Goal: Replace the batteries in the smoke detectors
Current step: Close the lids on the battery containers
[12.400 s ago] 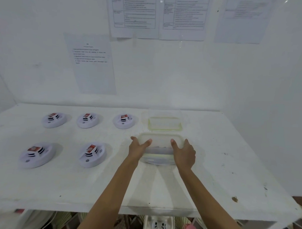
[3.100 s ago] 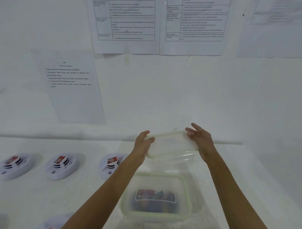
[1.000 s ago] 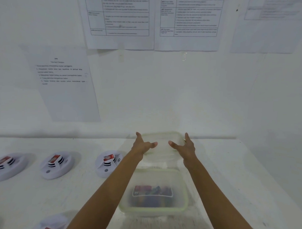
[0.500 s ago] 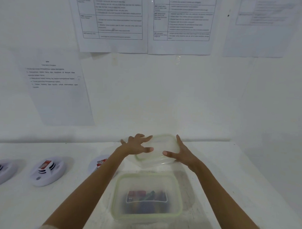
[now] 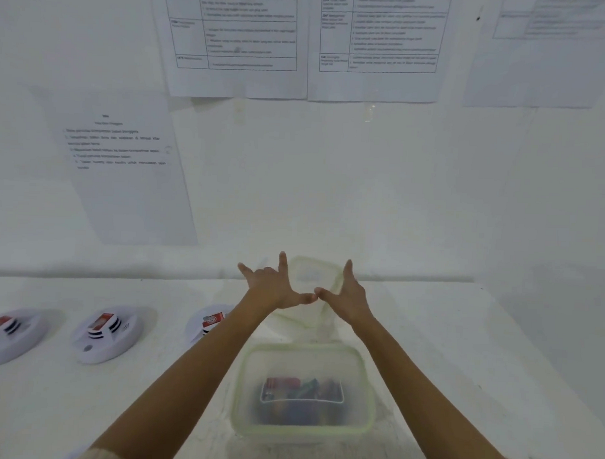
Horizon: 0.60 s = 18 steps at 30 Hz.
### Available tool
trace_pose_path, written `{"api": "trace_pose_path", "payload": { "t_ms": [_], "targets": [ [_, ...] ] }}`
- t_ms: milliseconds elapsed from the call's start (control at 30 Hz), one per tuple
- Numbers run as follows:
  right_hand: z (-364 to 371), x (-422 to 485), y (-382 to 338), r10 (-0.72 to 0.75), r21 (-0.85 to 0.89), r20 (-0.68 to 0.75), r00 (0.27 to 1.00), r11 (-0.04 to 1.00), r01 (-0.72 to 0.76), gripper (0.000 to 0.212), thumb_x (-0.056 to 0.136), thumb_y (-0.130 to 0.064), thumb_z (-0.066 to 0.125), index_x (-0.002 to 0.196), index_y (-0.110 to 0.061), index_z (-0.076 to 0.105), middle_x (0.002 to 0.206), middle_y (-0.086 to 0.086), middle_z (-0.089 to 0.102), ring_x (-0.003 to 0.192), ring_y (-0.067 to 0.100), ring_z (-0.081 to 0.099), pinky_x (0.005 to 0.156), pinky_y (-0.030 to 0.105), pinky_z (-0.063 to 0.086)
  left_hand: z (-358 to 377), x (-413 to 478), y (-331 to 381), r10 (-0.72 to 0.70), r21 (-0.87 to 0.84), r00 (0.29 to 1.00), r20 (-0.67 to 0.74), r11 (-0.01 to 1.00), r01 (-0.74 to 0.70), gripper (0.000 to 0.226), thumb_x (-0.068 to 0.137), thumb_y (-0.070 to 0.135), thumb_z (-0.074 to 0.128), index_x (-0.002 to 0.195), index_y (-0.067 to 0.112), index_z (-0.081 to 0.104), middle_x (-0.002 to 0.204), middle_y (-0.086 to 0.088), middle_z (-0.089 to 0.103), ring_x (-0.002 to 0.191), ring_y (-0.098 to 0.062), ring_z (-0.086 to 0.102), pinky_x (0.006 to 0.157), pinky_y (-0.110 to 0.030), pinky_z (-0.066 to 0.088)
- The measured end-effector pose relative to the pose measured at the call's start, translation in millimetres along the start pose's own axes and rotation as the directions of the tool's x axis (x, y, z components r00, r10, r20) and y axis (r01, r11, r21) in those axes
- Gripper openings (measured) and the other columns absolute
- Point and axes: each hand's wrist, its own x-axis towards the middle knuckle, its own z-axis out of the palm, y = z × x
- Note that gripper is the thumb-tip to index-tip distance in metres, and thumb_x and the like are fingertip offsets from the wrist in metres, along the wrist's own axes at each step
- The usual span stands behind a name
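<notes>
Two hands reach over the clear lid (image 5: pixel 310 274) at the back of the bench (image 5: pixel 461 355). The left hand (image 5: pixel 275 290) and right hand (image 5: pixel 348 294) are spread with fingers straight and thumb tips almost meeting, gripping nothing; whether they brush the lid is too blurred to tell. Three seconds ago they held that lid in the air above the tub (image 5: pixel 301 432). Now it is down behind the tub, near the wall, so the batteries (image 5: pixel 300 390) inside lie uncovered, which I judge clears the way for the swaps. Counted: one open tub, one lid, a heap of batteries too blurred to number, three smoke detectors (image 5: pixel 107 332) in a row to the left, and four sheets of paper (image 5: pixel 124 175) on the wall.
</notes>
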Motion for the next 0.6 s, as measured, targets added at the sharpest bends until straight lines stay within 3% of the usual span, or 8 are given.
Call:
{"api": "trace_pose_path", "payload": {
  "t_ms": [100, 200, 267, 333, 400, 600],
  "targets": [
    [0.7, 3.9, 3.7, -0.014, 0.042, 0.069, 0.998, 0.999, 0.011, 0.082, 0.093, -0.028, 0.054, 0.148, -0.013, -0.005, 0.155, 0.011, 0.014, 0.141, 0.027, 0.018, 0.110, 0.033, 0.022, 1.8, -1.8, -1.1, 0.037, -0.157, 0.998, 0.054, 0.987, -0.028, 0.110, 0.078, 0.076, 0.040, 0.145, 0.015, -0.022, 0.153, -0.016, 0.023, 0.139, -0.035, 0.026, 0.111, -0.060, 0.012],
    [8.0, 5.2, 4.2, 0.035, 0.095, -0.017, 0.999, 0.995, -0.033, 0.077, 0.093, -0.028, 0.054, 0.148, -0.009, 0.005, 0.154, 0.012, 0.020, 0.140, 0.027, 0.023, 0.110, 0.033, 0.023, 10.0, 0.7, -5.8, 0.170, -0.456, 0.980, 0.103, 0.884, -0.106, 0.107, 0.084, 0.061, 0.049, 0.142, 0.015, -0.027, 0.156, -0.017, -0.011, 0.145, -0.032, 0.002, 0.116, -0.050, 0.011],
    [13.9, 8.5, 3.9, 0.075, 0.067, -0.096, 0.992, 0.995, -0.069, 0.071, 0.091, -0.027, 0.057, 0.145, -0.001, 0.019, 0.146, 0.016, 0.035, 0.134, 0.030, 0.034, 0.104, 0.032, 0.030, 13.1, 2.9, -10.1, 0.233, -0.598, 0.967, 0.106, 0.791, -0.125, 0.109, 0.084, 0.054, 0.056, 0.142, 0.011, -0.026, 0.155, -0.014, -0.017, 0.145, -0.027, -0.005, 0.117, -0.044, 0.009],
    [16.1, 13.5, 2.8, 0.114, 0.069, -0.113, 0.987, 0.992, -0.106, 0.060, 0.089, -0.027, 0.060, 0.133, 0.005, 0.034, 0.126, 0.016, 0.050, 0.123, 0.033, 0.045, 0.098, 0.037, 0.037, 13.8, 2.2, -13.7, 0.220, -0.699, 0.974, 0.058, 0.705, -0.117, 0.115, 0.081, 0.048, 0.065, 0.144, 0.011, -0.023, 0.157, -0.011, -0.008, 0.145, -0.026, 0.004, 0.117, -0.039, 0.015],
    [15.8, 17.5, 2.5, 0.148, 0.137, -0.095, 0.984, 0.981, -0.135, 0.043, 0.086, -0.024, 0.064, 0.113, 0.002, 0.044, 0.111, 0.014, 0.054, 0.112, 0.034, 0.052, 0.093, 0.041, 0.045, 13.9, 1.4, -13.2, 0.158, -0.770, 0.987, 0.035, 0.633, -0.074, 0.117, 0.077, 0.039, 0.072, 0.146, 0.009, -0.018, 0.157, -0.010, 0.007, 0.143, -0.026, 0.015, 0.114, -0.036, 0.023],
    [21.2, 22.3, 5.8, 0.188, 0.225, -0.131, 0.973, 0.962, -0.155, 0.028, 0.082, -0.018, 0.065, 0.100, -0.006, 0.049, 0.112, 0.011, 0.057, 0.112, 0.034, 0.053, 0.096, 0.045, 0.044, 10.1, 5.3, -9.5, 0.034, -0.789, 0.998, 0.049, 0.614, 0.018, 0.122, 0.069, 0.034, 0.081, 0.148, 0.010, -0.009, 0.153, -0.008, 0.025, 0.140, -0.026, 0.025, 0.110, -0.034, 0.029]
  ]
}}
